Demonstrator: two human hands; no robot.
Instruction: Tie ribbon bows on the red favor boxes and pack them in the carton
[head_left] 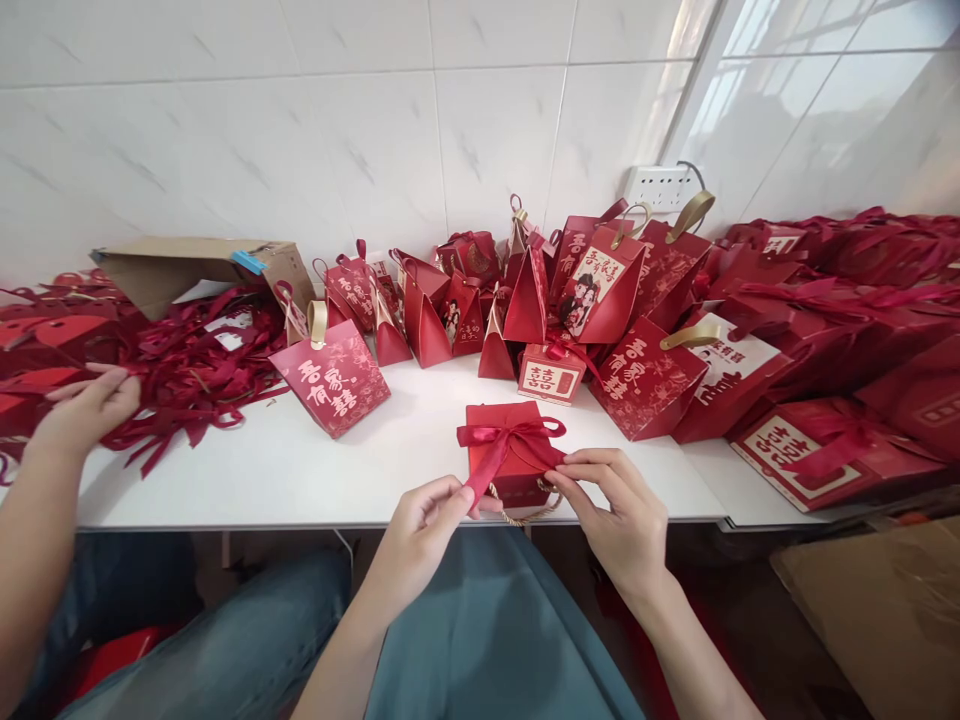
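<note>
A small red gift box [517,488] stands at the front edge of the white table, straight ahead of me. A red ribbon [504,436] is tied in a bow across its top, and a twisted gold cord [525,518] hangs at its front. My left hand [431,520] pinches the left tail of the ribbon between thumb and fingers. The right tail is pinched by my right hand [619,510], close to the box's right side. Both hands are closed on the ribbon, at either side of the bow.
Behind the box stand several red gift bags [600,285] with loop handles. More red boxes [832,450] are piled at right. At left, a cardboard box [202,260] spills red ribbons [210,350]; another person's hand [94,405] reaches there. The white table [420,460] ends before my lap.
</note>
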